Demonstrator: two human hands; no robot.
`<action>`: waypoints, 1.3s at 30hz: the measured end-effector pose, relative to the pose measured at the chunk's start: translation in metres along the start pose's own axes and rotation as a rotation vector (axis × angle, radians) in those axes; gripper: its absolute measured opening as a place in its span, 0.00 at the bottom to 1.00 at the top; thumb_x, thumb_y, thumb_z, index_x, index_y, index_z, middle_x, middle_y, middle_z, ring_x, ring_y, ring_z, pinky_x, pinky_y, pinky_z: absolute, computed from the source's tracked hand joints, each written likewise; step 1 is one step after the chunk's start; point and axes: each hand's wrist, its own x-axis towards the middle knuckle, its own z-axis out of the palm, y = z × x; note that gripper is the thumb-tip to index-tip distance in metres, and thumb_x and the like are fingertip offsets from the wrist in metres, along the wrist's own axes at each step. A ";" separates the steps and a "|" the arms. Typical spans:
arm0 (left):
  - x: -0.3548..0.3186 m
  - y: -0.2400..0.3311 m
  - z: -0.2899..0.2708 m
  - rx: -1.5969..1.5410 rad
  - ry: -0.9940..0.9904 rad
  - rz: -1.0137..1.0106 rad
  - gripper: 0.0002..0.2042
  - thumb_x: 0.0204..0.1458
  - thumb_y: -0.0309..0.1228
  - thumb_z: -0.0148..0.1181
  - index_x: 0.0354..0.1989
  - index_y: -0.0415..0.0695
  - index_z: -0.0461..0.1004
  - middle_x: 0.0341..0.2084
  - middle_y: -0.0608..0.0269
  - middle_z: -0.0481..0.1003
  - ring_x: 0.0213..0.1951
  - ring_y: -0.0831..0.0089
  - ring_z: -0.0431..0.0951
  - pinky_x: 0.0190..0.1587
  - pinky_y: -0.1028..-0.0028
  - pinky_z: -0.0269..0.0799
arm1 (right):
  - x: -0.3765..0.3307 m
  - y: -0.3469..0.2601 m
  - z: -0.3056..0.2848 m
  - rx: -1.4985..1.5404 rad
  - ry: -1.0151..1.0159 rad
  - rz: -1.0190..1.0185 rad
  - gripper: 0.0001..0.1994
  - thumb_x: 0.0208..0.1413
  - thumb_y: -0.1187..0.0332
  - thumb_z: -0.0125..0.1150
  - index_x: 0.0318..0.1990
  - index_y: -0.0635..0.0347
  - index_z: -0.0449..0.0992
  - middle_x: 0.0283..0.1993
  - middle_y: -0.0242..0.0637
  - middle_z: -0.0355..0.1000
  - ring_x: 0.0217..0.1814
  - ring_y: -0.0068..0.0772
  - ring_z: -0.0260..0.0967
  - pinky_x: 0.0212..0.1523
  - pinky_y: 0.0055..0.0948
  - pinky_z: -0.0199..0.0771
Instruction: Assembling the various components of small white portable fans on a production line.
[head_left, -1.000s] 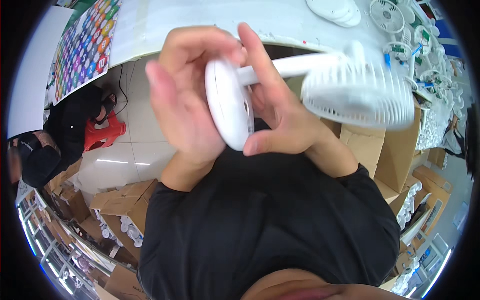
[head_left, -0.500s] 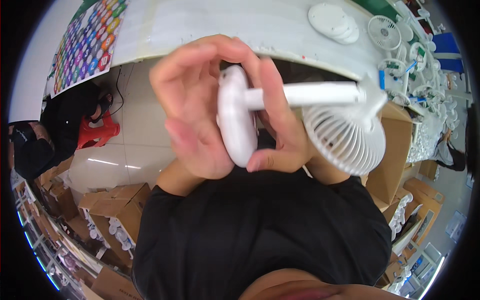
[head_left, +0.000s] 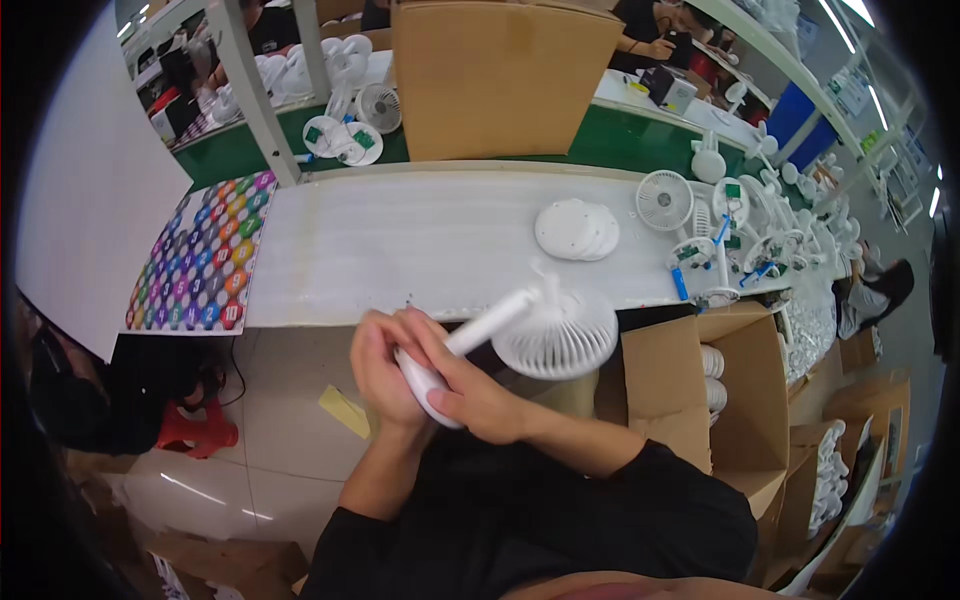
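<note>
Just in front of the bench edge, both my hands hold a small white fan [head_left: 556, 342] by its oval base. My left hand [head_left: 384, 368] wraps the base from the left, fingers curled over its top. My right hand [head_left: 482, 400] closes round it from the right, thumb pressed on the base near its lower end. The fan's stem slants up to the right, and its round cage hangs at the far end, touched by neither hand. Much of the base is hidden by my fingers.
White round discs [head_left: 572, 230] lie stacked on the white bench [head_left: 400, 240]. Fan parts with green boards [head_left: 735, 200] crowd its right end. A colourful sheet [head_left: 200, 265] covers the left end. An opened carton [head_left: 665, 385] stands at right, a large carton [head_left: 500, 80] behind. People work beyond.
The view has lifted, showing more of the bench and the area behind it. The fan and both hands are now farther from the camera, and the fingers have closed more around the base.
</note>
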 end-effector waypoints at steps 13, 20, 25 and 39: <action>0.075 -0.026 -0.012 0.064 0.046 -0.219 0.06 0.57 0.25 0.44 0.33 0.40 0.69 0.29 0.61 0.71 0.33 0.72 0.69 0.43 0.75 0.66 | -0.038 -0.046 -0.197 -0.789 0.654 0.269 0.21 0.41 0.78 0.64 0.48 0.60 0.75 0.38 0.41 0.77 0.31 0.34 0.70 0.36 0.31 0.71; 0.171 -0.050 -0.050 0.048 0.038 -0.210 0.03 0.55 0.26 0.50 0.35 0.42 0.70 0.29 0.61 0.71 0.33 0.74 0.69 0.40 0.77 0.65 | 0.006 0.027 -0.459 -1.495 0.407 0.653 0.27 0.36 0.77 0.67 0.52 0.60 0.74 0.51 0.44 0.75 0.51 0.52 0.71 0.54 0.39 0.70; 0.312 -0.086 -0.078 0.090 0.098 -0.165 0.05 0.56 0.28 0.49 0.34 0.42 0.71 0.30 0.62 0.73 0.34 0.75 0.70 0.41 0.77 0.64 | 0.038 0.095 -0.519 -1.659 0.480 1.033 0.24 0.43 0.76 0.63 0.52 0.56 0.74 0.48 0.47 0.75 0.49 0.58 0.71 0.51 0.44 0.71; 0.568 -0.079 -0.054 0.051 0.175 -0.596 0.16 0.58 0.38 0.53 0.51 0.45 0.71 0.43 0.60 0.74 0.41 0.67 0.73 0.46 0.70 0.68 | 0.037 0.088 -0.245 -1.740 0.167 0.773 0.20 0.56 0.65 0.51 0.56 0.61 0.69 0.62 0.50 0.62 0.70 0.54 0.54 0.65 0.63 0.49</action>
